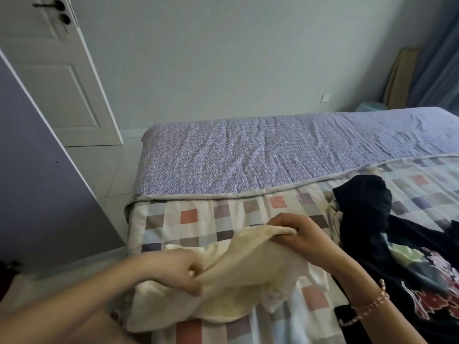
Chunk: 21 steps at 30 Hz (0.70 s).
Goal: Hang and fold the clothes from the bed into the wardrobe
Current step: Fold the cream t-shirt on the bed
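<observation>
A cream-coloured garment (238, 274) lies bunched on the near part of the bed (223, 214), over the checked sheet. My left hand (181, 271) pinches a fold of it at its near left side. My right hand (298, 234) grips its far edge and lifts it a little off the sheet. A black printed garment (387, 244) lies spread on the bed to the right of my right arm. A purple wardrobe side (37, 170) stands at the left.
A purple patterned quilt (248, 157) covers the far half of the bed. A white door (57, 78) stands at the back left beyond a strip of tiled floor (116, 175). Curtains and a leaning board (402, 75) fill the far right corner.
</observation>
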Each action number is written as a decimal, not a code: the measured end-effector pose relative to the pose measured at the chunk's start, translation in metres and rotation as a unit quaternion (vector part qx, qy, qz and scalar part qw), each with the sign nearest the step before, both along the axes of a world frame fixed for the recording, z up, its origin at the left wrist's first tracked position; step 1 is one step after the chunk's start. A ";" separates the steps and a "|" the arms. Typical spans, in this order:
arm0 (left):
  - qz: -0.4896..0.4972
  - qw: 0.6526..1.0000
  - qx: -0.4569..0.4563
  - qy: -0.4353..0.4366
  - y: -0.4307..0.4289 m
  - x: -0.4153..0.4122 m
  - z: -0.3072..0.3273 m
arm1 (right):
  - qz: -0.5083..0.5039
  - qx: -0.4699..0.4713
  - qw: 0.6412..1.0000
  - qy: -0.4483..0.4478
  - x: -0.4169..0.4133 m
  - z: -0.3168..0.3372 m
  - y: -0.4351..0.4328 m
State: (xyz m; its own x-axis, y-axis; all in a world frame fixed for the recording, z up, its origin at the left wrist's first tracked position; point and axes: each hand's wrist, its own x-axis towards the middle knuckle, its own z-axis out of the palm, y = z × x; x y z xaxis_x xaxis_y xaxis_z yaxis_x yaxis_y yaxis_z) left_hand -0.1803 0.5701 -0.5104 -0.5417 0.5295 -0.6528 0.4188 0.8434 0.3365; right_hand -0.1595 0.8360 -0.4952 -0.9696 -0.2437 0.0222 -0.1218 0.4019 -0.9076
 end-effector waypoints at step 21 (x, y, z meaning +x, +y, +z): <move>-0.125 0.875 0.052 0.464 -0.031 0.032 -0.024 | 0.120 0.373 0.893 -0.221 -0.004 -0.043 -0.020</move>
